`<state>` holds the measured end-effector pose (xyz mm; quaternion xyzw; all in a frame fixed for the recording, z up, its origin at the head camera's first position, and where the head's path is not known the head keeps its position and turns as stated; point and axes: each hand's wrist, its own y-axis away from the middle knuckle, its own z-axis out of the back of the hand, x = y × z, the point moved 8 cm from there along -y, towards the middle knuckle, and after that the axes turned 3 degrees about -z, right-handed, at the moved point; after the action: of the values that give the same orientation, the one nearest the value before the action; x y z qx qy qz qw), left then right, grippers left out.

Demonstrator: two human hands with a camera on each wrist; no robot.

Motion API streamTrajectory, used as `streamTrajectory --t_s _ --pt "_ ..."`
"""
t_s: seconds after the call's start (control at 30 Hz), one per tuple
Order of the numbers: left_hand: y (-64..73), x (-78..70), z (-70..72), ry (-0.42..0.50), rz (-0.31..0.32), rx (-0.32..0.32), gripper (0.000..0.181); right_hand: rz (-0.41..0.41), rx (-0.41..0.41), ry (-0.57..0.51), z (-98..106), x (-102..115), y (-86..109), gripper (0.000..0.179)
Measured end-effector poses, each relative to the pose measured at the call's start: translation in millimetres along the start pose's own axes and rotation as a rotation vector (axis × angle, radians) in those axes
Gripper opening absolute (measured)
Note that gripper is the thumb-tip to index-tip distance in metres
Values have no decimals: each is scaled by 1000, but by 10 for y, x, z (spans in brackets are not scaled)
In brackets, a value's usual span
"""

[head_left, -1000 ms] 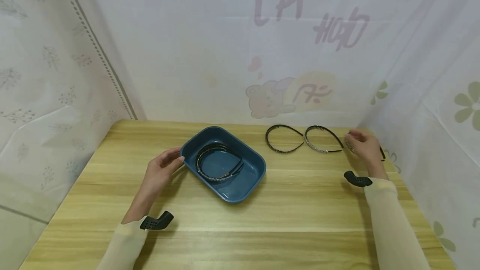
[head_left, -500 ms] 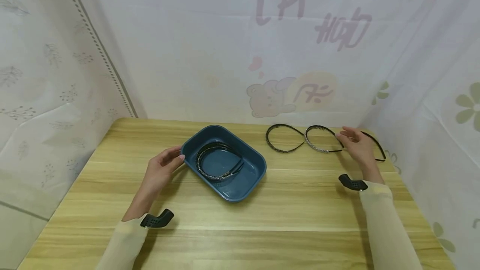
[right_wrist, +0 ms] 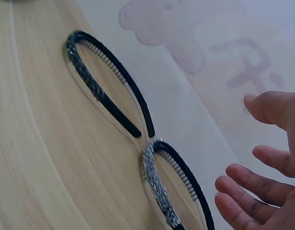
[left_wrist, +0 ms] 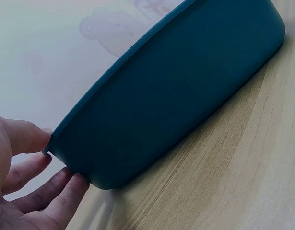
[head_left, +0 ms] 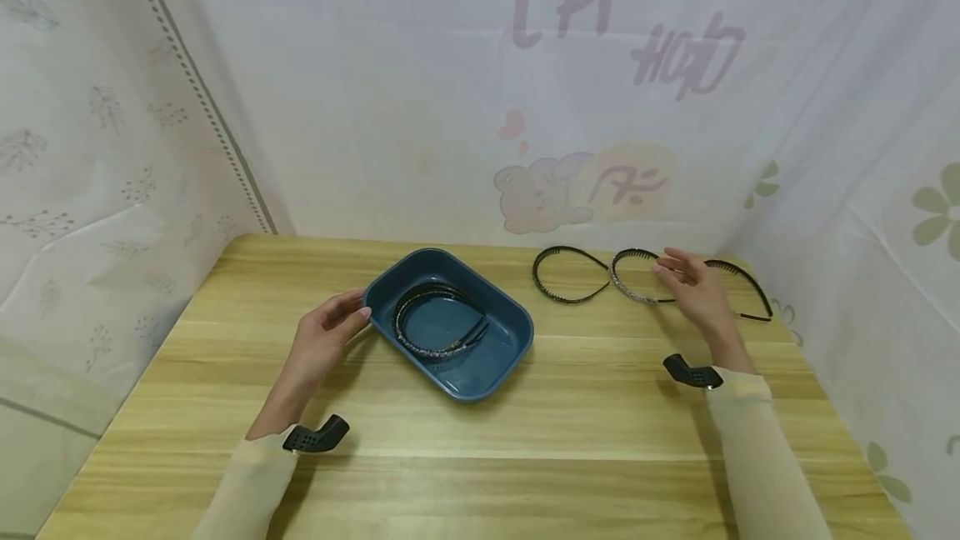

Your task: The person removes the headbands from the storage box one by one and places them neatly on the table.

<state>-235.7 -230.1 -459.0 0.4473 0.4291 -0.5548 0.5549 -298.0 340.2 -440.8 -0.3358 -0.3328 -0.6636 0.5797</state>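
Note:
A blue rectangular tray (head_left: 483,377) lies on the table with several dark, glittery headbands (head_left: 429,355) nested inside it. At its left corner my left hand (head_left: 318,344) grips the rim, thumb on top and fingers against the outer wall, as the left wrist view shows. Three more headbands form a row to the right: a black one (head_left: 537,273), a silver-glitter one (head_left: 633,297) and another dark one (head_left: 752,280). My right hand (head_left: 697,294) hovers by the silver one, fingers spread and holding nothing; it partly hides the right-hand headband.
The wooden table (head_left: 570,432) ends at a pale printed curtain (head_left: 405,107) behind, with more curtain on both sides. Each wrist wears a black camera mount (head_left: 693,372).
My right hand has moved left from the right-hand headband toward the silver one, leaving the former lying on the table. My left hand and the tray stay put.

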Motion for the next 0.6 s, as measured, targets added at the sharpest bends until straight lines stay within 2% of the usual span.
streamTrajectory --t_s 0.3,0.6 --pt "0 16 -1 3 3 0 53 32 26 -25 -180 157 60 77" --pt "-30 15 -5 17 -3 -4 52 113 91 -63 -372 370 95 67"
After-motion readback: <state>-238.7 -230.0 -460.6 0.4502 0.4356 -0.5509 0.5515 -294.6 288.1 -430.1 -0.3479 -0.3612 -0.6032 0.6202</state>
